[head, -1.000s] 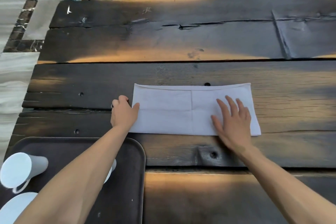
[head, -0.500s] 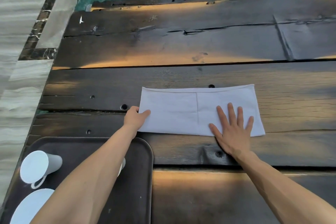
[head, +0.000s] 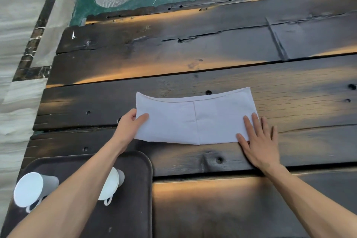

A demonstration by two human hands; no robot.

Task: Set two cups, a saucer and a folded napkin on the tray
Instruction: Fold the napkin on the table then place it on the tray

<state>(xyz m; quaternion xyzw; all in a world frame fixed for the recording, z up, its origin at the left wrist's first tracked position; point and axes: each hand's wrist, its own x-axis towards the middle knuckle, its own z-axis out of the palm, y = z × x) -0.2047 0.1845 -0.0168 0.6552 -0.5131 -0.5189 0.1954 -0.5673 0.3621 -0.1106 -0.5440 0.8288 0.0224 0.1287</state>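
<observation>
While left hand [head: 129, 126] pinches napkin [head: 195, 120] edge; right hand [head: 257, 139] flat

bare table [head: 212, 54] beyond napkin [head: 183, 121]

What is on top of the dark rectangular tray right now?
On the dark rectangular tray, two white cups are visible; the left forearm partly covers the second. No napkin is there. The forearm hides more of the tray, so the saucer cannot be confirmed.

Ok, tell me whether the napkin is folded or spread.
Partly folded: the napkin lies as a long strip on the table, one crease across its middle.
</observation>
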